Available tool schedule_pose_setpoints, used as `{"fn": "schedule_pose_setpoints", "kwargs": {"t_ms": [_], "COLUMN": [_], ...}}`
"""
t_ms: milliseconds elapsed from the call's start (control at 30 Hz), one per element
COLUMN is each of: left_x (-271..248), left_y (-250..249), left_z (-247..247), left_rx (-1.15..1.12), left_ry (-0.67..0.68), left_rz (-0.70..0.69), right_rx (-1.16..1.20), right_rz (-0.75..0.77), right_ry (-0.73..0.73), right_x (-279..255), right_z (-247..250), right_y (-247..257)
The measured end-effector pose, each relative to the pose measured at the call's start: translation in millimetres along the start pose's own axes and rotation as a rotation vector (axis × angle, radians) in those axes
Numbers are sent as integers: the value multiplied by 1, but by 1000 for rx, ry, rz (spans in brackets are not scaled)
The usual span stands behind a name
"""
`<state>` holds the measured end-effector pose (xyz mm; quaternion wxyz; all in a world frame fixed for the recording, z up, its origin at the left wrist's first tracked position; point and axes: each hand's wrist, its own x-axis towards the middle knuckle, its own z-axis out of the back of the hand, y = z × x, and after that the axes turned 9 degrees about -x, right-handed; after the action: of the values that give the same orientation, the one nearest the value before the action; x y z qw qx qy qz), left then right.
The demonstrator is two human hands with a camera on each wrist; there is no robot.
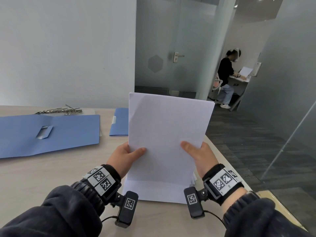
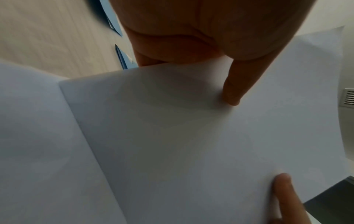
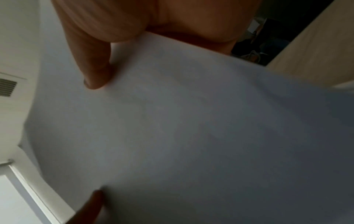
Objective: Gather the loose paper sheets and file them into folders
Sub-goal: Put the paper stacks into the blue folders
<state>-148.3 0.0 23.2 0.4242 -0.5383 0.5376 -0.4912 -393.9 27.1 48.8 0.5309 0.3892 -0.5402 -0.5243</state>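
Pale wooden desk (image 1: 51, 171) is carrying an open blue card folder (image 1: 49, 134) at its left edge. Left hand (image 1: 123, 158) and right hand (image 1: 201, 156) are both pinching the upright white paper stack (image 1: 167, 134), long axis vertical, so the folder is lying leftward, nearer the left hand.

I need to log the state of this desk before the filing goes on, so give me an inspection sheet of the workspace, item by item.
Surface: pale wood-grain table, right edge beside dark flooring.
Job's things: stack of white paper sheets held upright, bottom edge on more white sheets lying flat; large blue open folder lying flat to the left; second blue folder partly hidden behind the stack.
Clutter: silver metal binder clips beyond the open folder.
Grippers: left hand and right hand each grip a side edge of the stack, thumbs in front.
Cables: thin black cords from the wrist cameras.
Surroundings: frosted glass door; another person standing at a far desk.
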Motion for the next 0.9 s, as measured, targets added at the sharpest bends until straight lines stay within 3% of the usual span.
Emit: {"fn": "schedule_pose_setpoints", "kwargs": {"t_ms": [300,433,667,800,900], "left_x": [16,31,59,90,111], "left_y": [-3,-22,-43,-33,-24], "left_z": [29,61,153,203,221], "left_rx": [-107,-3,833,1312,1519], "left_ry": [-87,-79,-110,-30,38], "left_rz": [31,68,36,204,326], "right_rx": [-189,-319,-229,-148,-134], "right_rz": [-7,20,-75,-163,-192], "right_ry": [169,177,88,58,63], "right_x": [12,25,48,57,61], "right_z": [-22,-52,-101,-123,-136], "right_y": [-12,-8,-15,-19,-24]}}
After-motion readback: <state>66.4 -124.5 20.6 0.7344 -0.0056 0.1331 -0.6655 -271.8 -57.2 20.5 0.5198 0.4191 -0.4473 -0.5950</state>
